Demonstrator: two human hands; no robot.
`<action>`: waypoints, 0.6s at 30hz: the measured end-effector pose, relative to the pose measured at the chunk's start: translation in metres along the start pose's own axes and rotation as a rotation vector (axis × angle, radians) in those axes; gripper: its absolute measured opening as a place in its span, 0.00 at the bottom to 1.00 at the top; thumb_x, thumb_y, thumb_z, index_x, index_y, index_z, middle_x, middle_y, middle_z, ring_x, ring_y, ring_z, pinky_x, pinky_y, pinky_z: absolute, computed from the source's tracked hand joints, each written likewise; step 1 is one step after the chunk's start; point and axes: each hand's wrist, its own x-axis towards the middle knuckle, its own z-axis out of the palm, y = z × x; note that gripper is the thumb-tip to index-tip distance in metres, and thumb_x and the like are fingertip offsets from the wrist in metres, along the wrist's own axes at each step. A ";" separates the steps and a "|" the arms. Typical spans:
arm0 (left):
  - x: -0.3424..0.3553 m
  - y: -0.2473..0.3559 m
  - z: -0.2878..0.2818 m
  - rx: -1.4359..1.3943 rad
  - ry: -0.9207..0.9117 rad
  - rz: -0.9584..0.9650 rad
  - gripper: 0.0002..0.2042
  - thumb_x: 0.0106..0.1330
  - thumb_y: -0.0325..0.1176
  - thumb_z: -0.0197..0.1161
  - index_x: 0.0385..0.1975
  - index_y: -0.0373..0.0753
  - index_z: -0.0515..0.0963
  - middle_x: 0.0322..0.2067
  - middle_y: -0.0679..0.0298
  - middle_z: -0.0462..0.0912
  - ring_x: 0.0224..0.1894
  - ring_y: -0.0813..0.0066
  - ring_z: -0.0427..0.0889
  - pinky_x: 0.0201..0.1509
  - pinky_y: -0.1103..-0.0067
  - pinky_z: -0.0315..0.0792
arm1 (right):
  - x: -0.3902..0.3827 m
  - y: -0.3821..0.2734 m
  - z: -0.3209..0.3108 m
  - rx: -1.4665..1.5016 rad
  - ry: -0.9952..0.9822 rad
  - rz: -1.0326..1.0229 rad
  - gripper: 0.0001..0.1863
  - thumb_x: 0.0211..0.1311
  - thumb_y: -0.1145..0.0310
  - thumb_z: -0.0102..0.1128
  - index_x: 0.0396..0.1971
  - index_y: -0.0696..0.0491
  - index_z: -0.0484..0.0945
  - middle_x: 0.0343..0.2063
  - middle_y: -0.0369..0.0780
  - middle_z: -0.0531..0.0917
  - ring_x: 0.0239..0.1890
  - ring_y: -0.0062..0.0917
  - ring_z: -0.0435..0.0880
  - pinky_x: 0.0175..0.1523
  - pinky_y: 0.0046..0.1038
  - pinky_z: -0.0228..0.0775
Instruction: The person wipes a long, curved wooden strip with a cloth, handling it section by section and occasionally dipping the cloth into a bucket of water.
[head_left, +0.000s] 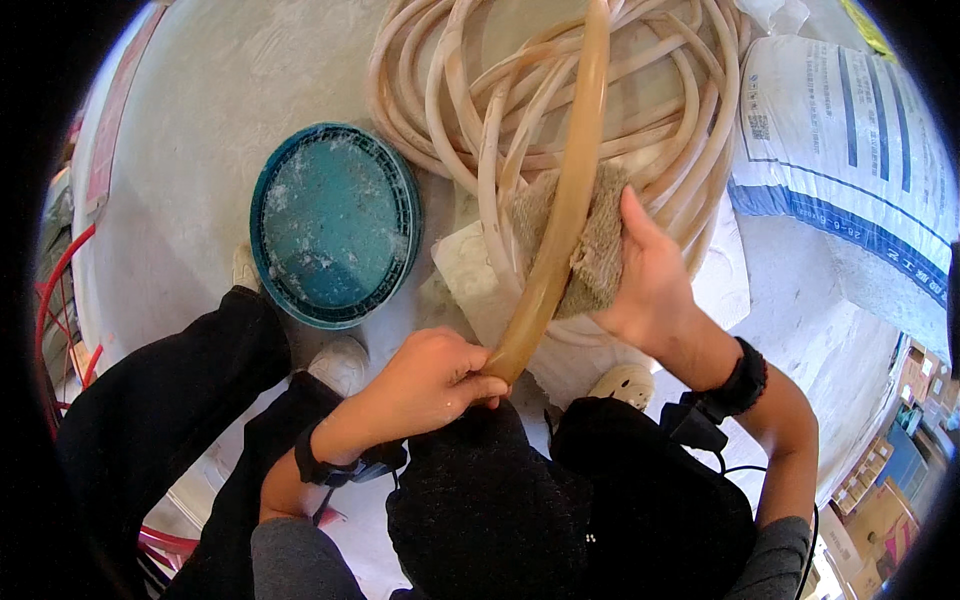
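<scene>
An amber, translucent hose (560,230) runs from the top centre down toward me. My left hand (440,370) is closed round its lower part, near my lap. My right hand (650,285) holds a greyish-brown fuzzy cloth (600,280) against the hose, with the thumb side uppermost on the cloth. Behind them lies a large loose coil of pale, stained hose (450,75), partly over a white sheet or board (720,285).
A round teal lid or tub (330,220) with white residue lies at the left. A white-and-blue sack (840,140) lies at the right. Another person's dark-trousered leg (170,400) is at lower left. Red hoses (55,290) show at the left edge, cardboard boxes (880,520) at lower right.
</scene>
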 end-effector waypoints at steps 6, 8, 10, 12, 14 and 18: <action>0.004 0.001 0.003 0.095 0.035 0.026 0.08 0.51 0.34 0.59 0.16 0.38 0.75 0.13 0.59 0.74 0.20 0.60 0.74 0.24 0.71 0.65 | 0.016 -0.024 -0.008 -0.151 -0.250 -0.163 0.26 0.48 0.75 0.55 0.49 0.60 0.61 0.46 0.41 0.72 0.49 0.25 0.71 0.55 0.26 0.60; 0.006 0.000 0.004 0.094 0.029 0.030 0.08 0.51 0.34 0.59 0.16 0.38 0.75 0.13 0.59 0.74 0.20 0.60 0.74 0.25 0.71 0.66 | 0.022 -0.037 -0.011 -0.200 -0.355 -0.246 0.28 0.46 0.79 0.59 0.49 0.62 0.60 0.46 0.41 0.71 0.49 0.24 0.70 0.55 0.25 0.60; 0.008 0.000 0.005 0.121 0.036 -0.008 0.08 0.51 0.33 0.59 0.16 0.38 0.75 0.14 0.59 0.75 0.21 0.60 0.75 0.25 0.71 0.66 | 0.033 -0.054 -0.015 -0.237 -0.479 -0.357 0.25 0.50 0.76 0.57 0.49 0.61 0.61 0.46 0.41 0.72 0.49 0.26 0.70 0.55 0.27 0.60; 0.009 0.001 0.005 0.166 0.044 -0.036 0.07 0.51 0.33 0.59 0.16 0.38 0.76 0.14 0.60 0.75 0.21 0.60 0.75 0.25 0.72 0.67 | 0.047 -0.071 -0.017 -0.268 -0.609 -0.463 0.23 0.53 0.73 0.55 0.49 0.60 0.61 0.46 0.41 0.72 0.50 0.27 0.70 0.56 0.29 0.60; 0.013 0.001 0.006 0.213 0.040 -0.038 0.07 0.51 0.33 0.59 0.16 0.38 0.76 0.14 0.60 0.75 0.22 0.61 0.76 0.25 0.72 0.68 | 0.059 -0.085 -0.002 -0.228 -0.383 -0.544 0.21 0.57 0.68 0.50 0.49 0.59 0.61 0.46 0.41 0.72 0.50 0.29 0.69 0.56 0.32 0.59; 0.021 -0.006 0.013 -0.023 -0.116 -0.061 0.08 0.50 0.35 0.60 0.15 0.38 0.75 0.14 0.60 0.75 0.21 0.60 0.76 0.24 0.73 0.67 | 0.071 -0.103 0.020 -0.184 0.270 -0.620 0.21 0.63 0.58 0.38 0.51 0.56 0.61 0.49 0.42 0.70 0.52 0.34 0.66 0.58 0.40 0.55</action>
